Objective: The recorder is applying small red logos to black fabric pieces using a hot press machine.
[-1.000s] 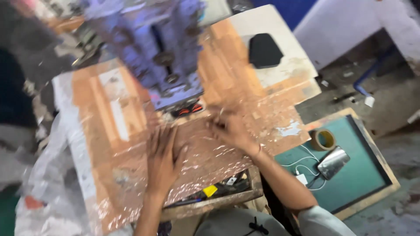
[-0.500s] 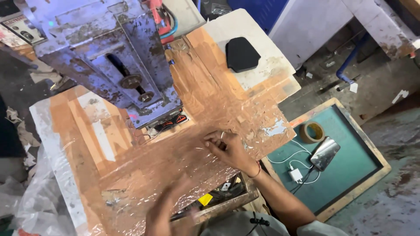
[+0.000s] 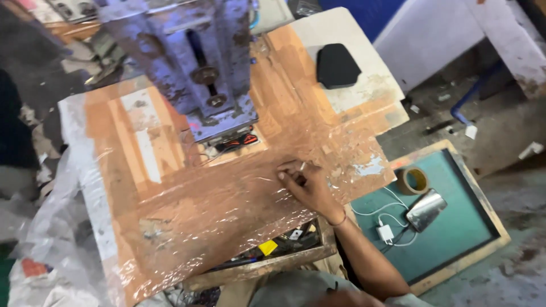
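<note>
Pressing down on the clear plastic film (image 3: 227,210), right hand (image 3: 310,187) rests fingers curled, pinching something small (too small to tell); film already covers the wooden worktable (image 3: 142,148) below the blue machine (image 3: 193,62); left hand unseen

Wooden worktable (image 3: 142,153), top wrapped in clear plastic film (image 3: 227,210); blue machine (image 3: 193,62) bolted at back; black pad (image 3: 336,65) on far corner

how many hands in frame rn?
1. The person's right hand rests on the clear plastic sheet over the wooden worktable, in front of the blue-grey metal machine. The left hand is out of view.
</note>
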